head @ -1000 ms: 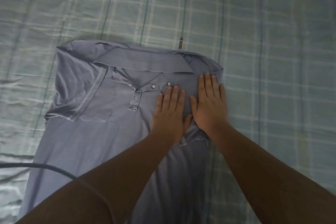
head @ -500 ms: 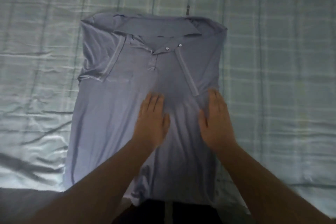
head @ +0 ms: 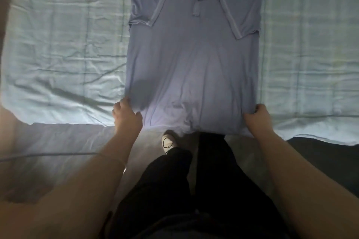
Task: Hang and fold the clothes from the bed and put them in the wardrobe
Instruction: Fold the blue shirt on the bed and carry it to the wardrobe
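gripping the shirt by its hem
it lay collar-away on the bed; left hand and right hand each had fingers curled round a bottom corner.

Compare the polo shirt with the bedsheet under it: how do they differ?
The polo shirt is plain lavender-grey; the bedsheet is pale with a faint check. The shirt lies fairly smooth; the bedsheet is creased. The left hand and right hand grip the shirt's lower sides, not the bedsheet. Both lie spread flat.
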A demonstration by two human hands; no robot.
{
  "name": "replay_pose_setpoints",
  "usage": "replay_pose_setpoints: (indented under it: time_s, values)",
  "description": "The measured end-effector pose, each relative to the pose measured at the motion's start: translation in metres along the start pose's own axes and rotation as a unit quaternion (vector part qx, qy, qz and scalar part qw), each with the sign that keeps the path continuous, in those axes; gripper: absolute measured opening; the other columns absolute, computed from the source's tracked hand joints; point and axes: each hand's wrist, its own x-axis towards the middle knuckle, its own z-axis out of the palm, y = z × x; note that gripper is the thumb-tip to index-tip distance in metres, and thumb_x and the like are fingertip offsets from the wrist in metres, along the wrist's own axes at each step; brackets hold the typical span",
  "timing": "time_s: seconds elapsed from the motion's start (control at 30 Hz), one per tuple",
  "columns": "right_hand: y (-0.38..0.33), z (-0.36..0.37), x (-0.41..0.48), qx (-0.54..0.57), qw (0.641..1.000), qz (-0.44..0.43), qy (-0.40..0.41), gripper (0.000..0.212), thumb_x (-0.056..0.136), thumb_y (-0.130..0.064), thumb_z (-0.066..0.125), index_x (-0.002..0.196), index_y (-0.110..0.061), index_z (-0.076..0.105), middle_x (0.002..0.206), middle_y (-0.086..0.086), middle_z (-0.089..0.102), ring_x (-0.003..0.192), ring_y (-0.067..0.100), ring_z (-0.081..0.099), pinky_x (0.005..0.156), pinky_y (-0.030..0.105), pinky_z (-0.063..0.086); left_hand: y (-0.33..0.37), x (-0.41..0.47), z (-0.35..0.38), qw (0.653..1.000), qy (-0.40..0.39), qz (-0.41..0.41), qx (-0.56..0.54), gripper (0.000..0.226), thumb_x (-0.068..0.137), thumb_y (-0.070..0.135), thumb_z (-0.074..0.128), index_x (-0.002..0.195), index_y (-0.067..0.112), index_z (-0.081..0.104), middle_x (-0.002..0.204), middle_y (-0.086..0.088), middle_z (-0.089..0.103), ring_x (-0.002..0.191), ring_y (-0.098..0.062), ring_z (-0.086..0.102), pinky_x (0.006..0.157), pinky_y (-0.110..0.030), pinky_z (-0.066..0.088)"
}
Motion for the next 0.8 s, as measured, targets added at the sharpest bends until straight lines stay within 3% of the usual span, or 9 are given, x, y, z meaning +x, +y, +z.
replay_pose_setpoints:
  time_s: [0.1,0.27,0.33,0.4,0.53,0.63,0.8]
  values:
    - [-0.006,-0.009,-0.003,-0.060,0.997,-0.028,-0.038,0.014,0.088,-0.017,0.056,0.094,-0.005,0.057,0.084,0.011,0.061,0.089,0.038,0.061,0.071,0.035,0.041,-0.002,0.002,-0.004,0.985,-0.018,-0.129,-0.109,0.054,0.083,0.005,0.064,0.132,0.010,0.043,0.131,-0.017,0.042,0.106,-0.036,0.053,0.084,-0.042,0.049]
    - [-0.003,-0.022,-0.025,-0.020,0.994,-0.107,0.007,0.003,0.088,-0.013,0.054,0.089,-0.011,0.052,0.076,0.000,0.055,0.066,0.014,0.052,0.053,0.028,0.033,-0.017,0.005,-0.004,0.961,-0.018,-0.209,-0.178,0.050,0.080,0.016,0.072,0.122,0.006,0.046,0.120,-0.016,0.050,0.105,-0.038,0.055,0.086,-0.049,0.054]
    - [0.001,-0.025,-0.032,0.029,0.994,-0.106,0.011,0.006,0.091,-0.016,0.055,0.095,-0.015,0.052,0.079,-0.004,0.056,0.068,0.008,0.052,0.056,0.025,0.036,-0.022,0.008,-0.002,0.959,-0.024,-0.199,-0.200,0.044,0.081,0.008,0.068,0.119,0.003,0.047,0.111,-0.016,0.055,0.100,-0.039,0.059,0.072,-0.041,0.053]
    - [0.006,-0.025,-0.036,0.047,0.996,-0.071,-0.011,0.013,0.092,-0.019,0.058,0.103,-0.015,0.054,0.087,-0.001,0.060,0.072,0.013,0.056,0.059,0.028,0.040,-0.027,0.008,-0.004,0.969,-0.037,-0.171,-0.176,0.034,0.082,0.008,0.066,0.113,0.004,0.052,0.101,-0.016,0.061,0.092,-0.040,0.063,0.062,-0.038,0.049]
    - [0.023,-0.021,-0.030,-0.038,0.995,-0.008,-0.086,0.018,0.090,-0.018,0.064,0.105,-0.009,0.060,0.095,0.011,0.064,0.082,0.029,0.060,0.073,0.034,0.044,-0.041,0.006,-0.005,0.991,-0.068,-0.092,-0.065,0.027,0.086,0.020,0.066,0.112,0.014,0.061,0.097,-0.009,0.066,0.087,-0.035,0.063,0.072,-0.039,0.052]
    - [0.031,-0.016,-0.025,-0.027,0.995,0.024,-0.093,0.017,0.089,-0.015,0.066,0.100,-0.003,0.064,0.093,0.017,0.066,0.084,0.032,0.062,0.075,0.039,0.048,-0.046,0.001,-0.006,0.986,-0.082,-0.080,-0.120,0.017,0.085,0.017,0.065,0.100,0.014,0.057,0.082,-0.003,0.058,0.071,-0.026,0.054,0.056,-0.029,0.041]
    - [0.043,-0.015,-0.026,0.019,0.997,0.051,-0.059,0.012,0.088,-0.015,0.066,0.086,-0.006,0.057,0.084,0.019,0.060,0.076,0.031,0.059,0.074,0.046,0.051,-0.061,-0.004,-0.021,0.979,-0.076,-0.096,-0.163,0.025,0.093,0.029,0.062,0.103,0.006,0.056,0.074,-0.005,0.060,0.063,-0.021,0.054,0.053,-0.030,0.039]
